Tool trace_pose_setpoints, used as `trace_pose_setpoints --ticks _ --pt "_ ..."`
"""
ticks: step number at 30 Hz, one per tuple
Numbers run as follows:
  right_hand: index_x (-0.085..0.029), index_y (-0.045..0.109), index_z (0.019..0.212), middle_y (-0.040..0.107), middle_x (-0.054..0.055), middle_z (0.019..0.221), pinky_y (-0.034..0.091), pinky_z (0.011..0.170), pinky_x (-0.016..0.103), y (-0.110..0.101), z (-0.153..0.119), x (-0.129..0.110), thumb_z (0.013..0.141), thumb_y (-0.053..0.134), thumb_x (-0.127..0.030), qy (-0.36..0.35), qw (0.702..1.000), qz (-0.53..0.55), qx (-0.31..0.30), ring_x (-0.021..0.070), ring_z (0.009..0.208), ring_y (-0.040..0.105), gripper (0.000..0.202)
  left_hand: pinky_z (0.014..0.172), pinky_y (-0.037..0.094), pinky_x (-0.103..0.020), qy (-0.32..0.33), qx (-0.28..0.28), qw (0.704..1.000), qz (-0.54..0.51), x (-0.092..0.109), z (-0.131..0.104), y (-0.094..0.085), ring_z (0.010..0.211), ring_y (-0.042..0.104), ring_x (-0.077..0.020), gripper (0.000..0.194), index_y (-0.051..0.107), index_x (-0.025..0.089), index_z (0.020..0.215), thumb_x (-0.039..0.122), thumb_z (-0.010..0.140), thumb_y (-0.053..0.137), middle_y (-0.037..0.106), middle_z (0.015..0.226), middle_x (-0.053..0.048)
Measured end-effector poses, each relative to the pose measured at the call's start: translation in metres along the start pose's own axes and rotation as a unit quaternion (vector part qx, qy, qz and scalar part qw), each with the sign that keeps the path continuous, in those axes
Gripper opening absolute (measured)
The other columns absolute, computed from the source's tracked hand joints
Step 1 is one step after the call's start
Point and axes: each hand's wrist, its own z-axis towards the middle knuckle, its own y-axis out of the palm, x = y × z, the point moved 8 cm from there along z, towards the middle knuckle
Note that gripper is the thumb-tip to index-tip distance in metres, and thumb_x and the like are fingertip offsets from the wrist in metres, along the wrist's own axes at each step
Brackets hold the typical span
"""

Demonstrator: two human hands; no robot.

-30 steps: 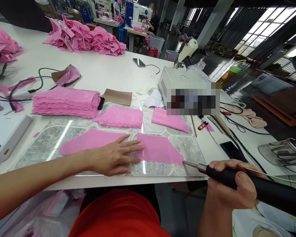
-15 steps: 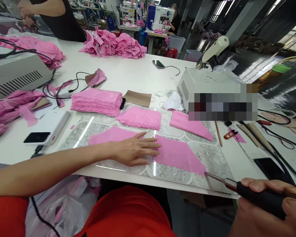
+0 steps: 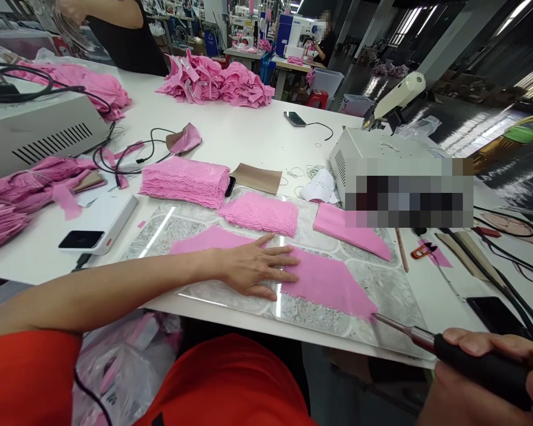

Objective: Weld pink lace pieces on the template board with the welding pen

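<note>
- The left hand point(image 3: 257, 269) lies flat, its grip apart, fingers on the left end of the pink piece point(image 3: 331, 281), upon the marbled mat point(image 3: 386, 296) on the white surface point(image 3: 242, 139).
- The right hand point(image 3: 473, 397) has its grip clamped on the black-handled tool point(image 3: 475, 368); the tip touches the piece's right corner.
- Lettering on the sewing machine point(image 3: 295, 34) is too small to read surely.
- Compared with the first frame, the vented box point(image 3: 48, 130) at left is now in view.

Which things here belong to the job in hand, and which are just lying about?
In the work:
left hand, flat on the pink piece
right hand, holding the black-handled tool
marbled mat beneath
probably the lacy stack

Apparently just lying about:
orange snips
brown sheet
corded phone
white device
</note>
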Motion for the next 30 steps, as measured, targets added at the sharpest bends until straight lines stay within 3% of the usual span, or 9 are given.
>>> trace_pose_setpoints --ticks 4,7,12,18,30 --pt "-0.022 0.045 0.062 0.044 -0.004 0.061 0.038 0.036 0.026 0.046 -0.022 -0.01 0.043 0.042 -0.023 -0.077 0.995 0.007 -0.061 0.0094 0.041 0.04 0.019 0.117 -0.007 -0.054 -0.002 -0.004 1.0 0.006 -0.001 0.0 0.002 0.147 0.018 -0.0276 0.054 0.046 0.023 0.141 0.048 0.093 0.051 0.034 0.153 -0.009" --pt "-0.021 0.048 0.065 0.044 -0.005 0.059 0.038 0.036 0.026 0.079 -0.045 -0.004 0.046 0.042 -0.023 -0.074 0.994 -0.022 -0.08 0.0093 0.04 0.041 0.02 0.117 -0.006 -0.055 -0.004 -0.006 1.0 0.01 -0.001 0.0 0.003 0.146 0.019 -0.0286 0.055 0.046 0.023 0.141 0.048 0.093 0.051 0.034 0.153 -0.009" --pt "-0.02 0.054 0.078 0.048 -0.004 0.066 0.041 0.04 0.027 0.121 -0.077 0.016 0.059 0.049 -0.023 -0.053 0.981 0.012 -0.186 0.0091 0.043 0.046 0.02 0.116 -0.002 -0.058 0.008 0.018 1.0 0.01 0.001 -0.001 0.001 0.145 0.021 -0.0303 0.055 0.047 0.021 0.14 0.047 0.092 0.054 0.037 0.151 -0.011" --pt "-0.021 0.056 0.081 0.051 -0.003 0.07 0.043 0.044 0.03 0.136 -0.089 0.034 0.064 0.052 -0.024 -0.026 0.973 0.026 -0.226 0.0102 0.046 0.049 0.017 0.116 0.001 -0.059 0.009 0.043 0.999 -0.003 0.001 -0.002 -0.001 0.144 0.026 -0.0318 0.055 0.05 0.023 0.138 0.047 0.089 0.058 0.043 0.148 -0.011" --pt "-0.02 0.055 0.085 0.053 -0.003 0.073 0.047 0.047 0.028 0.143 -0.093 0.039 0.07 0.054 -0.021 -0.02 0.962 0.051 -0.267 0.0094 0.049 0.052 0.016 0.116 0.001 -0.06 0.012 0.05 0.999 -0.004 0.001 -0.002 0.0 0.144 0.026 -0.0315 0.053 0.052 0.024 0.136 0.046 0.088 0.059 0.043 0.148 -0.011"
